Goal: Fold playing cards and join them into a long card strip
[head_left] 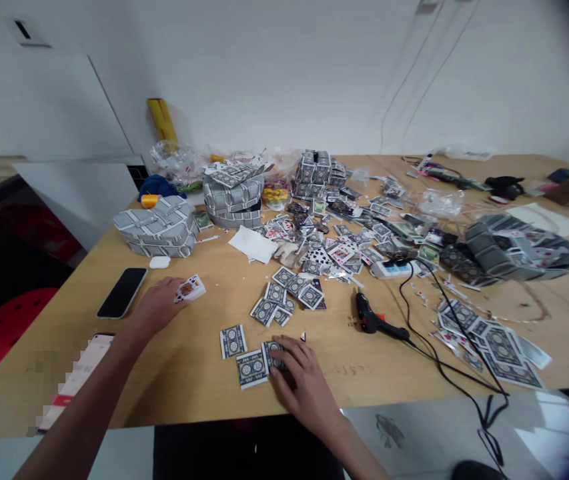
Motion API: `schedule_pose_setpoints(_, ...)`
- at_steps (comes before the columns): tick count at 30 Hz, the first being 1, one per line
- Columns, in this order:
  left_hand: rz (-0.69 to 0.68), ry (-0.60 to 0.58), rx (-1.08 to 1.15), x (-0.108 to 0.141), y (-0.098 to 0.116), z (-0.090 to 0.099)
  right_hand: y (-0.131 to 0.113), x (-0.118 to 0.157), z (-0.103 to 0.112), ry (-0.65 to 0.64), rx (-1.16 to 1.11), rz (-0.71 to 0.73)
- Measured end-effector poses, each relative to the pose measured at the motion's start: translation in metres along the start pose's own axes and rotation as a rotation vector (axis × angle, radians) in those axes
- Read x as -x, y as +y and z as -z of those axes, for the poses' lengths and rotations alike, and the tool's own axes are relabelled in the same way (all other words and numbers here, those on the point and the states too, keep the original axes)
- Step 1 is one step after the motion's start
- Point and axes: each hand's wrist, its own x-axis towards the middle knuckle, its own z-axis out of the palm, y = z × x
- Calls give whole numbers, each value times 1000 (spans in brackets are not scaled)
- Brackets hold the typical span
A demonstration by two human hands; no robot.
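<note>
My left hand (161, 303) is over the left part of the table, closed on the edge of a playing card (194, 288) with its picture side showing. My right hand (304, 373) lies near the front edge, fingers stretched out over a folded playing card (270, 357) that they partly cover. Touching that card is another blue-and-white patterned card (251, 370), and a third folded card (233, 341) lies just behind. Farther back is a small cluster of overlapping folded cards (264, 311).
A black glue gun (371, 320) with trailing cords rests right of centre near a power strip (395, 269). Card-covered boxes (157, 227) and a heap of loose cards (341, 252) fill the back. Two phones, one dark (122, 293), lie left.
</note>
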Motion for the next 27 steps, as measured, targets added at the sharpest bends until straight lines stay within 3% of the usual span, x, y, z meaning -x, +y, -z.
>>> schedule_pose_setpoints(27, -12, 28, 116, 1, -5, -1, 5, 2, -2, -24, -13, 6)
